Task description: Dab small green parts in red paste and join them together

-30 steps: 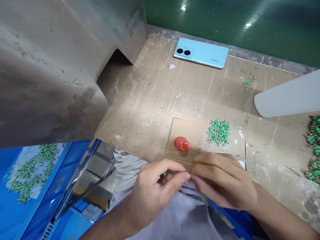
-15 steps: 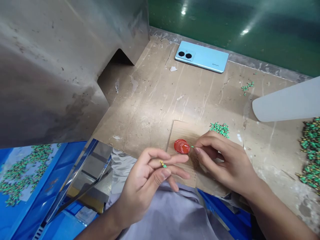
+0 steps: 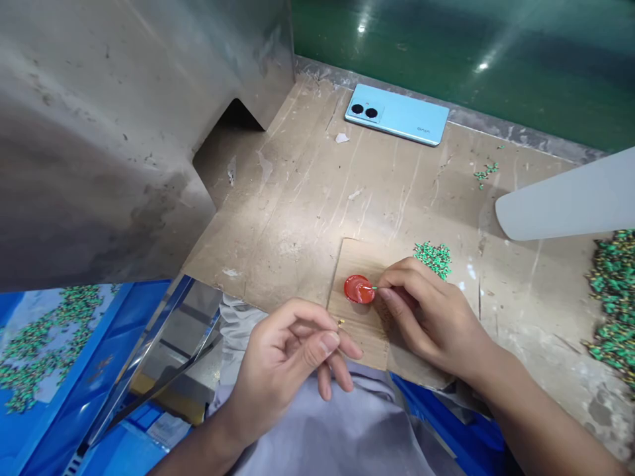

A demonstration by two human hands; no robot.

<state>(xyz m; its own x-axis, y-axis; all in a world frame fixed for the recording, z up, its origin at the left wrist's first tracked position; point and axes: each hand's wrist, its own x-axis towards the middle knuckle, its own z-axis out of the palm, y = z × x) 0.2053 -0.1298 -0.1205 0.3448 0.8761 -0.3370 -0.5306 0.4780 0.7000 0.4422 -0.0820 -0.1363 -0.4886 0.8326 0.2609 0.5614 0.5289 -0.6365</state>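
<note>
right hand (image 3: 426,317) pinching a tiny green part (image 3: 371,287) lying roughly 3-to-9, tip pointing 9 o'clock into the red paint lid (image 3: 358,289), left hand (image 3: 285,360) pinching another small part (image 3: 340,322).

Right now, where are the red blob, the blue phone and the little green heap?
red blob (image 3: 358,289), head view, its middle
blue phone (image 3: 404,123), head view, its back
green heap (image 3: 433,256), head view, its centre
</note>
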